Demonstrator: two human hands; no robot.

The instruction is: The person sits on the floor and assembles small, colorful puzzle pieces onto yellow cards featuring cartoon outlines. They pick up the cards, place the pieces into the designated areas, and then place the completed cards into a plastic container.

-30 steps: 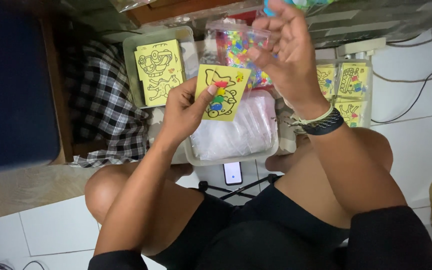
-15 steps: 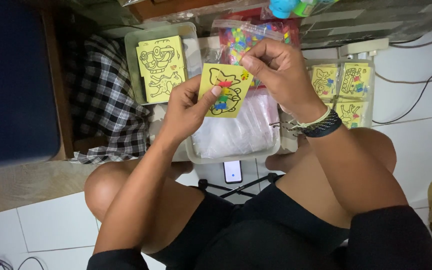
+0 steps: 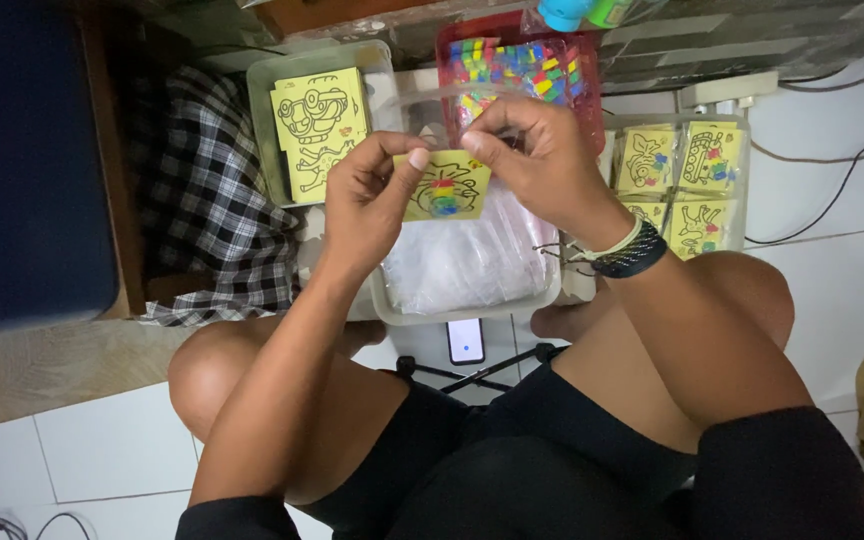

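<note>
Small yellow card (image 3: 449, 187) with a black line drawing and a strip of coloured bits on it, held up over the clear tub of plastic sleeves (image 3: 467, 262). Left hand (image 3: 372, 205) pinched on the card's left edge, thumb on its face. Right hand (image 3: 542, 165) closed on the upper right edge, fingertips together; whether they also grip a small packet there is hard to tell. Dark and pale bracelets (image 3: 620, 250) on the right wrist. Beyond: red tray of coloured pieces (image 3: 522, 65). Left: tub with larger yellow cards (image 3: 320, 130). Right: tub of finished packs (image 3: 682, 185). Phone (image 3: 466, 341) on the tiled floor between the knees.
</note>
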